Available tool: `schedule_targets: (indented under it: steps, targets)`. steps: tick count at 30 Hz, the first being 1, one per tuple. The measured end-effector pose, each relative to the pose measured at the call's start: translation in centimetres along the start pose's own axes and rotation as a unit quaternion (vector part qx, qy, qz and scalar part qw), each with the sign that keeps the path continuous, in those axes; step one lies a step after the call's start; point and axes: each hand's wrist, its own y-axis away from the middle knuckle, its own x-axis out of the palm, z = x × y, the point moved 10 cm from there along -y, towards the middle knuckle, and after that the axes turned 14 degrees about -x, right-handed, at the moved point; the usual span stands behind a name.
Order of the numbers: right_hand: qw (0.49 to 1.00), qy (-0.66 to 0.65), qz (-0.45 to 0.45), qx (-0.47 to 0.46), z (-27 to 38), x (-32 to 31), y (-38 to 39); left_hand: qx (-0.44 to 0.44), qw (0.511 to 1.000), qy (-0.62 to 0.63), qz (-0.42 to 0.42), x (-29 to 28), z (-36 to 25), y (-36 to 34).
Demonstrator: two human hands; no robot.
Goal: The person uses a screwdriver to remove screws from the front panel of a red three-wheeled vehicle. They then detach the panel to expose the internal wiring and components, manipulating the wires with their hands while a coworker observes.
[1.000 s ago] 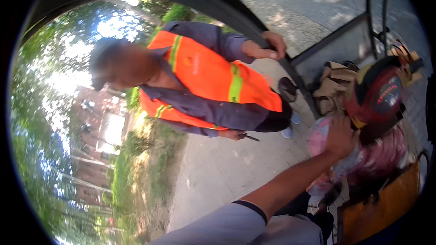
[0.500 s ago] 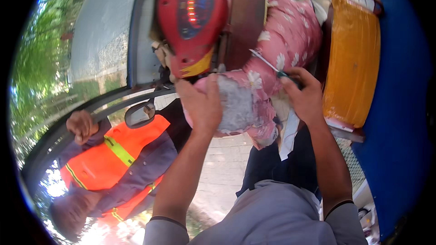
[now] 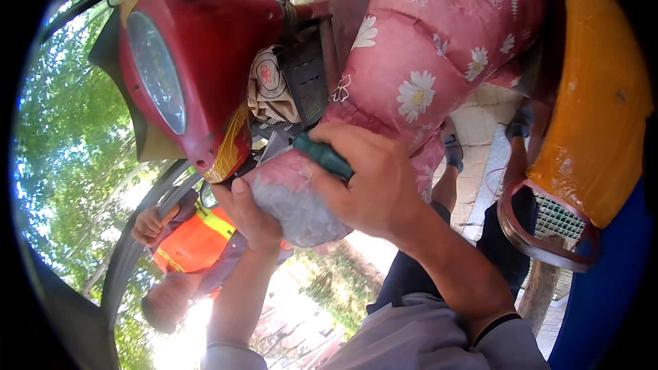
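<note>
My right hand [image 3: 373,181] is closed round the dark green handle of a screwdriver [image 3: 323,155]. It is above the pink padded cover [image 3: 384,75], which has white daisies and a worn grey patch [image 3: 291,209] at its near end. The screwdriver's shaft cannot be made out. My left hand [image 3: 252,216] grips the cover beside the grey patch, thumb up, with some fingertips hidden. Just beyond my left hand is the red handlebar housing [image 3: 212,48] of a scooter-like vehicle, with an oval dial [image 3: 156,72] and yellow tape at its lower tip.
A person in an orange vest [image 3: 199,236] stands at the left, a hand on the dark curved frame [image 3: 123,260]. A yellow-wrapped seat back [image 3: 596,96] is at the right. A cloth bag [image 3: 267,82] and a black box [image 3: 306,79] lie behind the housing.
My right hand has moved left and down with the screwdriver, from above the flowered part to beside the grey patch. The view has turned and come closer; the dial's red lights no longer show.
</note>
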Motion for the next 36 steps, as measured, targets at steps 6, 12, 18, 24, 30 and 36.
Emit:
schedule_targets:
  steps: [6, 12, 18, 24, 30, 36]
  targets:
    - [0.994, -0.094, 0.012, 0.044, -1.9, 0.5, 0.5, -0.044, 0.999, -0.003, -0.002, 0.8, 0.1, 0.3]
    - [0.991, -0.125, -0.036, 0.029, -3.5, 0.2, 1.0, -0.123, 0.989, 0.017, 0.084, 1.2, 2.5, -0.1]
    - [0.984, -0.148, -0.087, 0.038, -4.4, -0.7, 1.1, -0.240, 0.938, 0.115, 0.221, 5.7, 2.7, 1.0]
    - [0.994, -0.084, -0.064, -0.002, -4.1, -2.9, -1.6, -0.189, 0.953, 0.169, 0.168, 2.4, 4.2, 0.9]
    - [0.991, -0.111, -0.066, 0.022, -4.3, -2.1, -2.4, -0.139, 0.824, 0.352, 0.422, 9.9, -2.0, 2.7]
    - [0.986, -0.149, -0.069, 0.038, -5.0, -2.1, -3.8, -0.122, 0.863, 0.283, 0.399, 9.5, -2.0, 1.6]
